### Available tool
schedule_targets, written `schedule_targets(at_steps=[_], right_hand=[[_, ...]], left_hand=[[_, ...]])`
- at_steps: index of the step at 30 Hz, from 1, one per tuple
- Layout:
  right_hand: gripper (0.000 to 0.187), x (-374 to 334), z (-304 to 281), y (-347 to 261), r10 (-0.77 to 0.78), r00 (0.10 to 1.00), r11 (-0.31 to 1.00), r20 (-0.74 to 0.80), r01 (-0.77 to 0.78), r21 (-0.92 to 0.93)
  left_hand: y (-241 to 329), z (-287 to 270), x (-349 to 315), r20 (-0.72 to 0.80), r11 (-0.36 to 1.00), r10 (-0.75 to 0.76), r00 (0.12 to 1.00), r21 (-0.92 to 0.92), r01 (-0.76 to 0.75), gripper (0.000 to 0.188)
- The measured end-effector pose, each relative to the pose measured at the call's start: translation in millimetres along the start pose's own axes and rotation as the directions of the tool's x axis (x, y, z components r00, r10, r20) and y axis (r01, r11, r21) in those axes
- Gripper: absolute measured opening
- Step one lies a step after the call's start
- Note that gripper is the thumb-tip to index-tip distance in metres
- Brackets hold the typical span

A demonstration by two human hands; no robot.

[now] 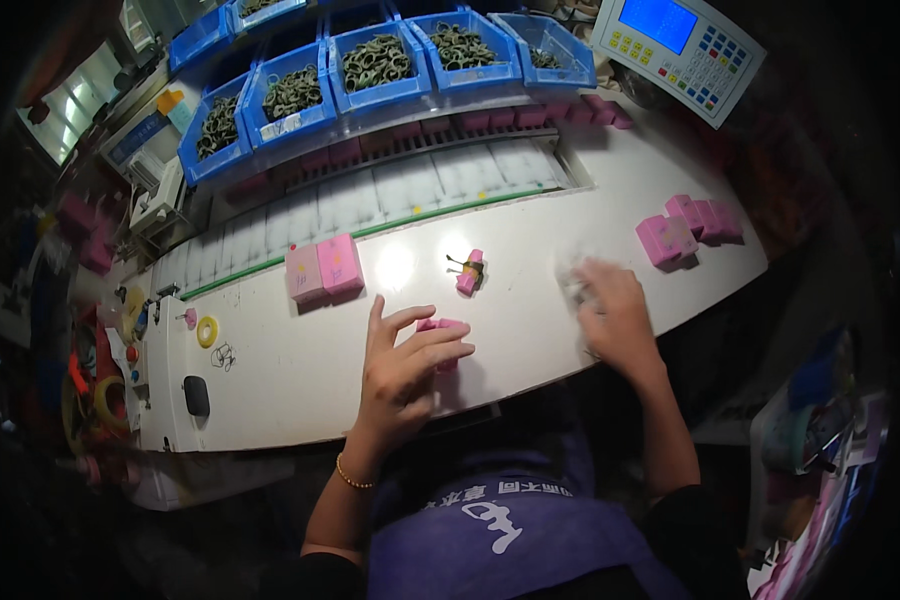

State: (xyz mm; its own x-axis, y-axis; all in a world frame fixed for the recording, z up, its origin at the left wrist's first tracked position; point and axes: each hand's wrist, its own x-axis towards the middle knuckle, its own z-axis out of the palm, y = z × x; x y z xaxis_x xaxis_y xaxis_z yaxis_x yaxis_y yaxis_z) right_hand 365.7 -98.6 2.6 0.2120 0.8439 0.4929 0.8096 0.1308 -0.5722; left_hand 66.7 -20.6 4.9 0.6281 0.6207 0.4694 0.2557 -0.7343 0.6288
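Pink block (pixel 450 365), one, beneath my left hand (pixel 398 378), fingers curved; two pink boxes (pixel 341 264) farther left. My right hand (pixel 618 315) blurs; I cannot tell either grip's closure.

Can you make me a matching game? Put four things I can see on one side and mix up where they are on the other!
1. left hand
2. yellow ring
3. keypad panel
4. blue bins

A. upper right of the picture
B. behind the table, holding many small greenish pieces
C. over a pink block, partly hiding it
D. left part of the white table

Pairs: 1-C, 2-D, 3-A, 4-B
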Motion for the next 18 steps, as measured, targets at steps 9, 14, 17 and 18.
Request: schedule_targets(at_steps=[9,14,17,18], right_hand=[[0.061,39,98,-28,-0.191,0.967,0.981,0.169,0.182,0.072],[0.060,26,102,-35,-0.161,0.977,0.968,0.137,0.130,0.213],[0.061,-2,72,-75,-0.216,0.972,0.928,0.095,0.174,0.329],[0.064,-11,68,-81,-0.271,0.957,0.912,0.101,0.223,0.344]], left_hand=[[-13,6,4,-0.052,0.956,-0.023,0.998,0.290,0.037,0.055],[20,-6,1,-0.296,0.881,0.097,0.950,0.469,0.056,0.038],[45,18,-18,-0.211,0.853,-0.503,0.838,-0.276,0.442,0.029],[42,25,-19,-0.101,0.807,-0.533,0.840,-0.358,0.469,0.028]])
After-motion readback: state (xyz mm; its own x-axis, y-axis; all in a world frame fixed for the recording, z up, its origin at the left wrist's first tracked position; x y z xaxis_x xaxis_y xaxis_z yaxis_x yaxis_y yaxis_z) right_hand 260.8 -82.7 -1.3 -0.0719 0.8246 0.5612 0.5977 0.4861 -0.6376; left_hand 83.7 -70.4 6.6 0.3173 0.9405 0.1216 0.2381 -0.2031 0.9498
